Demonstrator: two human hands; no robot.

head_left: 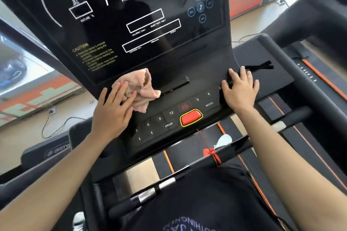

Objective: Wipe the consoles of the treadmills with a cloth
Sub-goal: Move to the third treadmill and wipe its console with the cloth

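The black treadmill console fills the upper middle, with white display outlines and a yellow caution text. Below it lies the button panel with a red stop button. A crumpled pink cloth rests at the lower left of the console, where screen meets button panel. My left hand lies flat on the cloth's left part, fingers spread, pressing it to the surface. My right hand rests flat on the panel's right end, fingers apart, holding nothing.
A red safety cord runs from the stop button to a clip on the front handlebar. A second treadmill stands at the right. Windows and an orange-and-white wall lie behind; cables trail on the floor at left.
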